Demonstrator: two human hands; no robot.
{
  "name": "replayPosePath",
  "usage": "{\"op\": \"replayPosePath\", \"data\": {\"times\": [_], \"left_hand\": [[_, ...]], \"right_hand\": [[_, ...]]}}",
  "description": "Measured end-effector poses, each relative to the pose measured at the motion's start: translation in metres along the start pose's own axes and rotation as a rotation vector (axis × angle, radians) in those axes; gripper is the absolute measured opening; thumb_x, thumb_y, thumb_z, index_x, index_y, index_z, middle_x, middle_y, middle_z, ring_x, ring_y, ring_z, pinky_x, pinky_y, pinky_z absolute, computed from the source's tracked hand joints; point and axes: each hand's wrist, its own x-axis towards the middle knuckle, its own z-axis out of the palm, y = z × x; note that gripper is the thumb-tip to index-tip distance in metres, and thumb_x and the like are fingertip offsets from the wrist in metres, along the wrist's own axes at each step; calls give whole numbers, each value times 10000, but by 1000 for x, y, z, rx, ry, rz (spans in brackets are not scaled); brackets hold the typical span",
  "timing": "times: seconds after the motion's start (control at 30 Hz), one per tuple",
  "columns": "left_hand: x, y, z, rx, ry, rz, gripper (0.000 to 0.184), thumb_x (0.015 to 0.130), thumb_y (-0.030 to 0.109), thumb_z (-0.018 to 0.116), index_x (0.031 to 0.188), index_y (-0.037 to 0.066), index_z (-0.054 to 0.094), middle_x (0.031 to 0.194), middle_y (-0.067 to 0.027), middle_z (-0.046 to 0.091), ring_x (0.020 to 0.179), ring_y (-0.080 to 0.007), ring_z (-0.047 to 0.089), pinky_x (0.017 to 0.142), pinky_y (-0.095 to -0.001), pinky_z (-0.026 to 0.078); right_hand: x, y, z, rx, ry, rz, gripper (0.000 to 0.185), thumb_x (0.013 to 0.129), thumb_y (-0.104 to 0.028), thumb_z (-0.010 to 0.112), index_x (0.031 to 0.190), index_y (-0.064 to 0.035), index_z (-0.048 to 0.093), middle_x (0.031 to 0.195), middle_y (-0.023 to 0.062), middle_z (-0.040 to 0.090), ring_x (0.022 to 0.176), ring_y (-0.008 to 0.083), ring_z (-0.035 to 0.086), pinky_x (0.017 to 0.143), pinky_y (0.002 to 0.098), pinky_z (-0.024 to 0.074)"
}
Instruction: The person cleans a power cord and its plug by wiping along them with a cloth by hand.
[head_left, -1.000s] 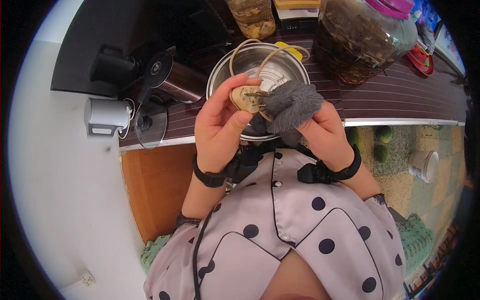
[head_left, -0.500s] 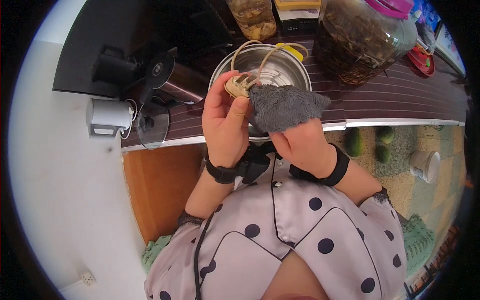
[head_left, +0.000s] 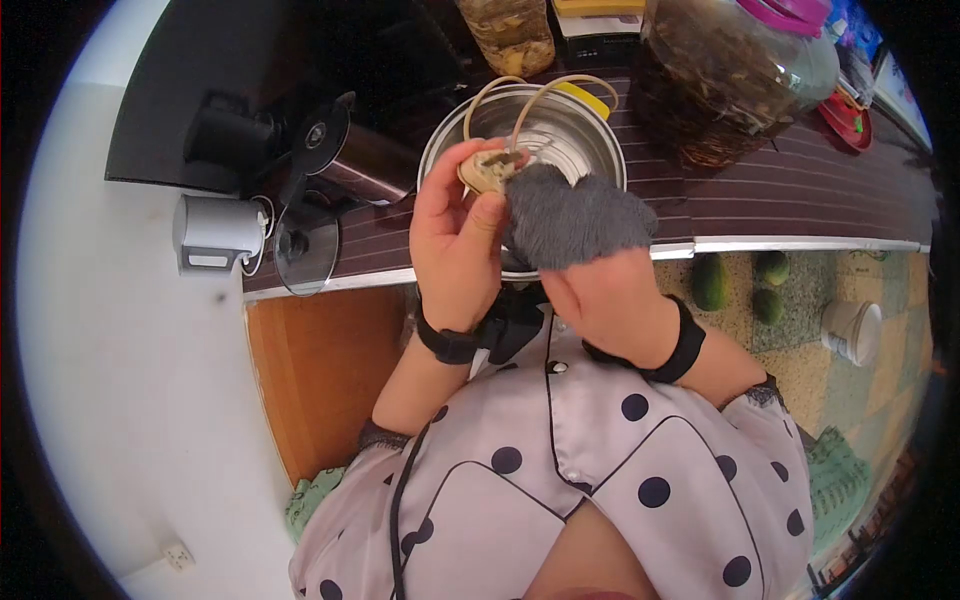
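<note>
My left hand [head_left: 455,245] is closed around a small rounded beige piece [head_left: 484,172] with dark patches, pinched between thumb and fingers; its exact kind is unclear. A beige cord [head_left: 519,122] loops up behind it. My right hand [head_left: 615,305] grips a fluffy dark grey cloth [head_left: 578,215], whose left end touches the beige piece. Both hands are above the near side of a shiny metal pot [head_left: 612,160], which they partly cover. Part of something yellow [head_left: 583,98] shows at the pot's far rim.
A dark jug [head_left: 365,165], a glass lid [head_left: 308,260] and a grey-white appliance [head_left: 215,232] are to the left. At the back are a jar of pale contents [head_left: 510,38] and a large pink-lidded jar [head_left: 730,85]. Several green fruits [head_left: 710,283] and a white bucket [head_left: 850,332] lie on the floor.
The cloth has bunched differently, its top edge now folded with a dip. The beige piece has turned slightly in my left hand, and both hands have shifted a little to the right.
</note>
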Motion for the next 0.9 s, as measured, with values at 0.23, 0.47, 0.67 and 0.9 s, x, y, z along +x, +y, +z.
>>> {"op": "replayPosePath", "data": {"times": [0.23,0.47,0.67,0.9], "left_hand": [[-1,-3,-2,-27,-62,-3,400,873,38,541,1251,17,414,1233,-145,494,1080,-217,532,908,-345,462],[2,3,-6,-250,-97,-97,450,907,100,509,1323,31,351,1221,-171,489,1023,-225,559,897,-390,491],[3,8,-9,-153,-86,-142,447,941,196,454,1341,34,335,1211,-181,495,909,-168,544,760,-320,511],[3,8,-13,-222,-74,-190,436,956,217,421,1342,31,337,1181,-173,519,842,-139,509,614,-238,431]], "right_hand": [[-1,13,0,23,74,76,127,746,-147,607,681,-38,608,556,127,557,510,301,569,492,383,457],[4,35,-11,827,192,329,174,840,-99,538,936,12,629,849,117,640,755,242,609,693,288,473],[0,54,-13,1645,221,652,362,953,-190,404,1263,-4,431,1258,102,498,1148,239,483,979,383,372],[7,57,-22,1688,167,994,469,972,-371,323,1243,-12,457,1217,99,532,1098,224,526,950,355,415]]}}
